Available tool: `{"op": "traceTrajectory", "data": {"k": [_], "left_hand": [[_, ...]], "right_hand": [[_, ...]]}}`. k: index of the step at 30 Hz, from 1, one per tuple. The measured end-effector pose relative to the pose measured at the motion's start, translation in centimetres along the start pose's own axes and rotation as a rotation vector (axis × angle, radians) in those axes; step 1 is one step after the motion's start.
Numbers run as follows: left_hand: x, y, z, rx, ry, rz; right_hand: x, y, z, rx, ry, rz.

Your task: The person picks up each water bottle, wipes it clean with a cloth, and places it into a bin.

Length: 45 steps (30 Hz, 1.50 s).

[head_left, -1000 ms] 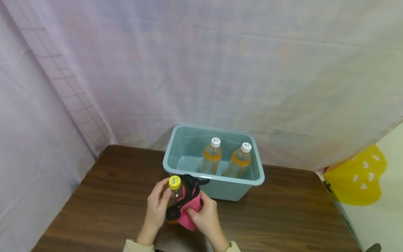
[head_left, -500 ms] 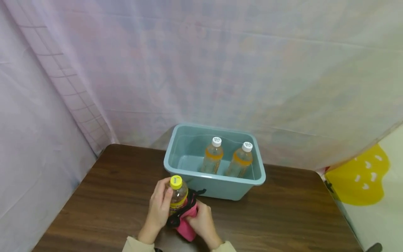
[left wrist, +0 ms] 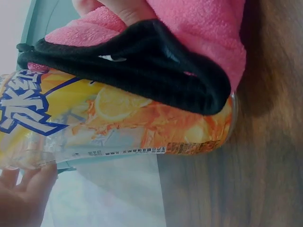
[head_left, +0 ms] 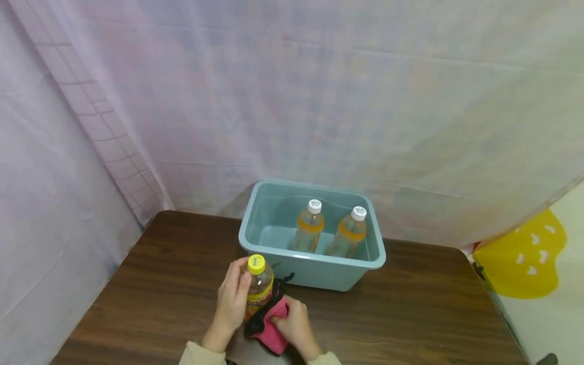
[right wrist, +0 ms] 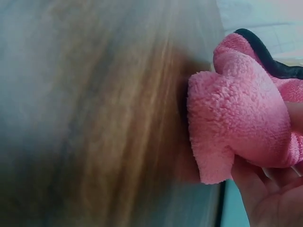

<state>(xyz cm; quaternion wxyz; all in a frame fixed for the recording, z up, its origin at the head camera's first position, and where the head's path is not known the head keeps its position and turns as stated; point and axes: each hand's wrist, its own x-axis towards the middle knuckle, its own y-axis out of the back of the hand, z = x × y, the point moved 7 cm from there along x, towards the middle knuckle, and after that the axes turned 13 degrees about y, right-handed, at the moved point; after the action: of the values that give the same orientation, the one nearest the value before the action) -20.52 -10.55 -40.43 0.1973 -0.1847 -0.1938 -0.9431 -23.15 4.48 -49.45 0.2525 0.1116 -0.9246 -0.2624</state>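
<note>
A yellow-capped drink bottle (head_left: 261,285) stands in front of the tub, and my left hand (head_left: 231,299) grips its upper part. Its label (left wrist: 118,113) shows orange slices and yellow in the left wrist view. My right hand (head_left: 294,322) holds a bunched pink fleece cloth (head_left: 274,337) with black edging against the bottle's right side. In the left wrist view the cloth's black edge (left wrist: 208,101) lies along the label. The right wrist view shows fingers and thumb around the pink cloth (right wrist: 236,113), near the table surface.
A blue-green plastic tub (head_left: 315,274) stands at the table's back edge. Inside are two white-capped bottles, a left one (head_left: 310,228) and a right one (head_left: 350,234). The brown wooden table (head_left: 159,299) meets a pale curtain (head_left: 292,101) behind. A yellow shape (head_left: 524,258) hangs at right.
The right hand and the pink cloth have moved down and slightly left along the bottle, uncovering more of its label. The left hand stays on the bottle, which has shifted slightly right.
</note>
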Motion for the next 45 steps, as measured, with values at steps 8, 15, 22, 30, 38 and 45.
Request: {"op": "traceTrajectory", "data": {"k": [8, 15, 22, 30, 38, 45], "left_hand": [[-0.2, 0.0, -0.2, -0.032, 0.017, 0.0], [0.2, -0.1, 0.3, -0.026, 0.035, 0.003], [0.2, -0.2, 0.2, -0.01, 0.018, 0.008], [0.1, 0.3, 1.2, -0.043, 0.014, -0.006], [0.2, 0.2, 0.8, -0.002, -0.012, 0.002], [0.3, 0.0, 0.3, 0.001, -0.045, 0.008]], "right_hand": [[-0.2, 1.2, -2.1, 0.002, 0.117, 0.169], [0.5, 3.5, -6.3, -0.077, 0.398, 0.384], [2.0, 5.7, -9.2, -0.032, 0.459, 0.407], [3.0, 6.3, -10.7, -0.089, 0.367, 0.348], [2.0, 5.6, -8.9, -0.022, 0.266, 0.355], [1.0, 4.4, -7.2, -0.025, 0.238, 0.389]]}}
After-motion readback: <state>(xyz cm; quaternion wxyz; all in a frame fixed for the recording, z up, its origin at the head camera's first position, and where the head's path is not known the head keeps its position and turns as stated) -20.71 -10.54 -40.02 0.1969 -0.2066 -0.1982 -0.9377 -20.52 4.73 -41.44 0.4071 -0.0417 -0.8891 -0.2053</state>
